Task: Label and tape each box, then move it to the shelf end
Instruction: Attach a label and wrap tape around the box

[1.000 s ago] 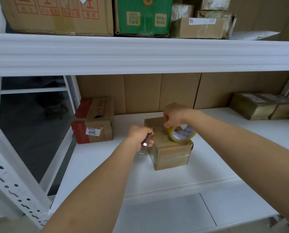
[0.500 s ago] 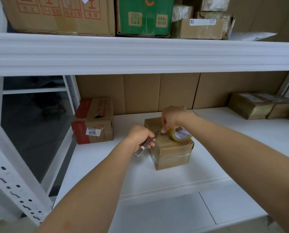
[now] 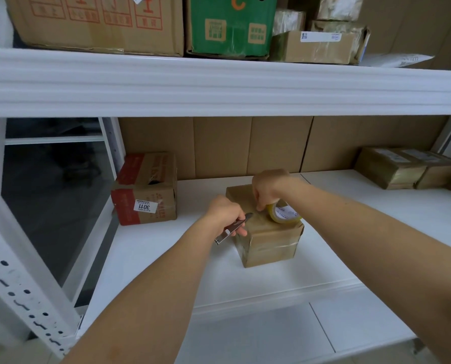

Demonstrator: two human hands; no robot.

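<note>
The white shelf has open room in front of the box and to its right. A red box sits left, two boxes far right.

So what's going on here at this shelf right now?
A person is taping a small brown box on the white shelf. The right hand holds the tape roll on the box top, and the left hand holds a metal cutter with its blade at the tape. The box hasn't moved to the shelf end yet.
</note>
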